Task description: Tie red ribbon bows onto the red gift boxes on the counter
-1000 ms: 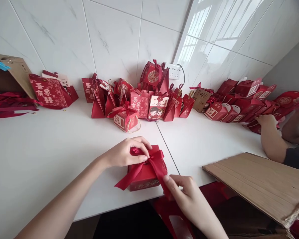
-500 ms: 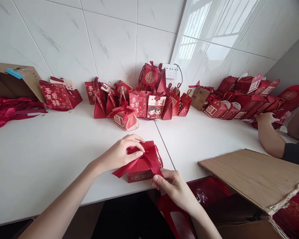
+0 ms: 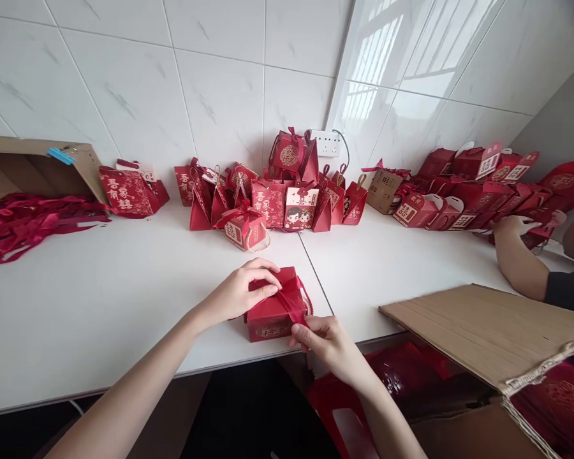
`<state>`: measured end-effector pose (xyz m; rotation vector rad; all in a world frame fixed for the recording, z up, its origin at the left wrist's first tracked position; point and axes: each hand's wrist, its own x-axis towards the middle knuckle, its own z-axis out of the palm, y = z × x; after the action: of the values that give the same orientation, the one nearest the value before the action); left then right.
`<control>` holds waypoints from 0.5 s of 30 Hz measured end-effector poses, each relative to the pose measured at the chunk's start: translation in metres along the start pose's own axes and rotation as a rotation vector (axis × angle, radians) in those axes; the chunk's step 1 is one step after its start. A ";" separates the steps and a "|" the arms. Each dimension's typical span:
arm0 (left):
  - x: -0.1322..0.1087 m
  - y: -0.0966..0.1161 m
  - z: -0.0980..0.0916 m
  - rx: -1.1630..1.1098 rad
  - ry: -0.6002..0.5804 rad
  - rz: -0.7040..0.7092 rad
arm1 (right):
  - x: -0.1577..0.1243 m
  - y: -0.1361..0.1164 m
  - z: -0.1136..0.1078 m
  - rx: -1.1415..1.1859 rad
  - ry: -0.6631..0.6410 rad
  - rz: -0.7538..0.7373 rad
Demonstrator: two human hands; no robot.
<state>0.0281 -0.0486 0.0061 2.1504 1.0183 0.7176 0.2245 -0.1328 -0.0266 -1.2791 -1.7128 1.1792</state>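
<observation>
A red gift box (image 3: 270, 328) with gold print and a twisted cord handle sits near the table's front edge. On its top lies a red satin ribbon (image 3: 291, 305). My left hand (image 3: 243, 287) is over the box's left side, thumb and fingers pinched on the ribbon near the middle of the lid. At the box's front right corner, my right hand (image 3: 323, 338) grips a ribbon end between thumb and fingers. The fingers partly hide the ribbon's knot.
Several red gift boxes (image 3: 268, 207) stand along the tiled wall, with more stacked at right (image 3: 478, 197). Loose red ribbons (image 3: 33, 223) spill from a cardboard box at left. An open carton's flap (image 3: 483, 331) juts up at right front. Another person's hand (image 3: 511, 229) touches the right stack.
The ribbon tail that stuck out left of the box no longer shows there. My right hand still holds its ribbon end. The view has shifted slightly left.
</observation>
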 end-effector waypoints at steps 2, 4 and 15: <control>-0.001 0.001 0.000 -0.004 0.024 0.009 | 0.000 0.002 -0.005 -0.013 -0.031 -0.006; -0.003 0.000 -0.002 -0.033 0.081 0.028 | 0.000 0.003 -0.016 -0.014 -0.079 -0.020; -0.071 0.031 0.004 -0.378 0.759 -0.082 | 0.013 0.006 -0.043 -0.013 0.367 0.017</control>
<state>0.0066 -0.1227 0.0125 1.5068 1.1993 1.6061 0.2616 -0.1083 -0.0169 -1.4206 -1.4436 0.8773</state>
